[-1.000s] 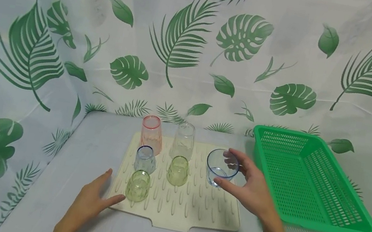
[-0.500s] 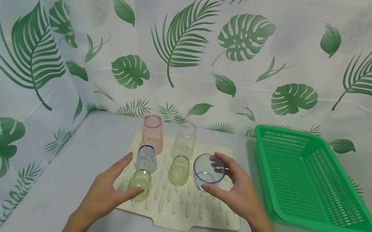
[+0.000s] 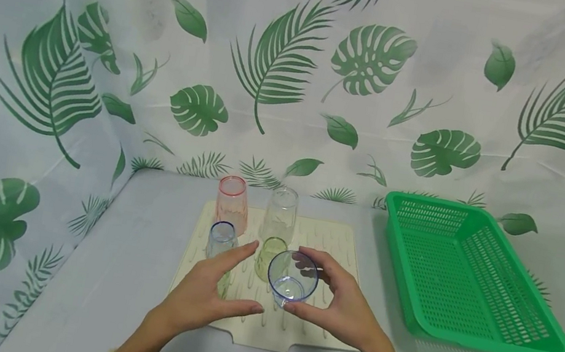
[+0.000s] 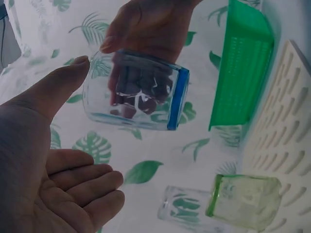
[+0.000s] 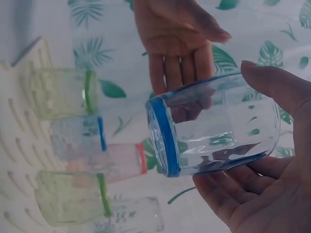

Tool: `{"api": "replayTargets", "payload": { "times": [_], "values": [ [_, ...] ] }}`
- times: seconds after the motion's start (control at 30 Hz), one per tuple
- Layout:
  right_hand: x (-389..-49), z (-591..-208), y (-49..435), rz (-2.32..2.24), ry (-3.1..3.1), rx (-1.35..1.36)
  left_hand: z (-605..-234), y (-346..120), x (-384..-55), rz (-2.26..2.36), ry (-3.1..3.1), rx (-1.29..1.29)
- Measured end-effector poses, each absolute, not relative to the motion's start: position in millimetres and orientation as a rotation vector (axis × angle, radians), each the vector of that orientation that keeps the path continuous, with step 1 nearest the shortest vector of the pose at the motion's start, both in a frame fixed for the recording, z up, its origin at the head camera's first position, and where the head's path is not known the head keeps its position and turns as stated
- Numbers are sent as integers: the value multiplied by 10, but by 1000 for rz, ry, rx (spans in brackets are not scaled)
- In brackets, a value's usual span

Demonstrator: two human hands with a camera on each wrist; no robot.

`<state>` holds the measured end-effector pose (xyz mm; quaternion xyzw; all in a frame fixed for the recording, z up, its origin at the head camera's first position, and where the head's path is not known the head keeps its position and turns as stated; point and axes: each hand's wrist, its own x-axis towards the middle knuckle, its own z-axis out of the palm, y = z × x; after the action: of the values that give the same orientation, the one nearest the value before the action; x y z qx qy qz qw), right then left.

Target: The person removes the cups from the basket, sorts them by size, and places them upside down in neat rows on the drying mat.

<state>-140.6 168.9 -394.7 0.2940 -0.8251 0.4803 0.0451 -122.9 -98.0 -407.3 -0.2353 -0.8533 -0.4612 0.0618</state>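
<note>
A clear glass tumbler (image 3: 292,278) with blue edging is held above the drying mat (image 3: 261,336) by my right hand (image 3: 342,301), thumb on the near side and fingers on the far side. My left hand (image 3: 206,297) is spread just left of it, thumb and fingers apart, with a small gap to the glass. Both wrist views show the tumbler (image 4: 138,92) upright, its thick blue band facing the mat. Behind the hands stand a green glass (image 3: 268,259), a blue-ringed glass (image 3: 220,240), a tall red-ringed glass (image 3: 233,208) and a tall clear glass (image 3: 282,210). Another green glass (image 5: 63,94) is mostly hidden behind my left hand in the head view.
A green plastic basket (image 3: 497,348) with slotted walls stands right of the mat. White cloth (image 3: 90,287) covers the table, and a leaf-patterned curtain (image 3: 274,156) hangs behind and at the left.
My right hand has brought the tumbler left and nearer to me. My left hand has moved right and slightly forward, in front of the left glasses, closing in on the tumbler.
</note>
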Motion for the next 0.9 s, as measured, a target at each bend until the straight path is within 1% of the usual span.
{"api": "replayTargets", "payload": {
  "times": [0.17, 0.43, 0.7, 0.9],
  "values": [
    [-1368, -3965, 1651, 1513, -2487, 968, -4039, -874, -1256, -1373, -2553, -851],
    [-1352, -3976, 1611, 1618, -2440, 1114, -4024, -801, -1275, -1448, -2517, -945],
    [-1365, -3992, 1616, 1675, -2394, 1189, -4035, -780, -1280, -1518, -2458, -958],
    [-1346, -4065, 1586, 1790, -2377, 1163, -4056, -775, -1288, -1404, -2406, -957]
  ]
}}
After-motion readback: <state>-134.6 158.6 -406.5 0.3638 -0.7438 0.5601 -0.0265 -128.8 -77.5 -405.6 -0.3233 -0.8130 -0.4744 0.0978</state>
